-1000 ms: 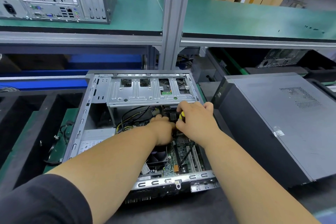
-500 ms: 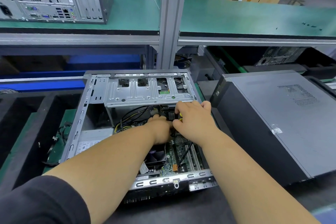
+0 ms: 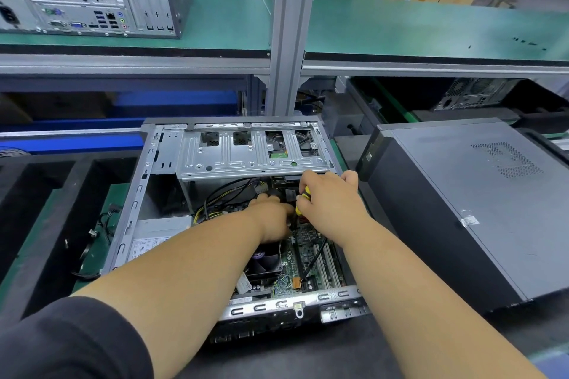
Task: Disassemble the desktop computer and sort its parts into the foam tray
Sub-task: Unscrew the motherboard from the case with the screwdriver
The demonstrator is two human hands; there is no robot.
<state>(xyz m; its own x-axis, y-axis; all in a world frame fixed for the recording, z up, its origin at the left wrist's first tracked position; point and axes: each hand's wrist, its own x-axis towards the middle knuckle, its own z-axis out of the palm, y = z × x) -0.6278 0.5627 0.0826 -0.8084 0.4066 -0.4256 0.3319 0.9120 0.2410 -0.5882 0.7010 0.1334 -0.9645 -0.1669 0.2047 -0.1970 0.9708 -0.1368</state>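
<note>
The desktop computer (image 3: 234, 218) is lying on its side on the table (image 3: 308, 354), side panel off and interior exposed, directly in front of the person. Nearest the camera, the motherboard (image 3: 308, 268) and its cooler fan (image 3: 266, 258) are sitting in place, apparently not yet removed. Just beyond, both hands are working together over the board: the right hand (image 3: 331, 204) is gripping a yellow-and-black screwdriver (image 3: 303, 198), while the left hand (image 3: 274, 215) is reaching down beside the tool — whether it is holding anything cannot be told. Farther in, the power supply (image 3: 160, 234), the yellow and black cables (image 3: 221, 197) and the drive cage (image 3: 252, 152) are all remaining inside the case. To the left, the foam tray (image 3: 70, 194) is showing only a few loose cables (image 3: 98, 234) by its compartments. Judged from this, disassembly is at an early stage — most parts are still awaiting removal and sorting.
</note>
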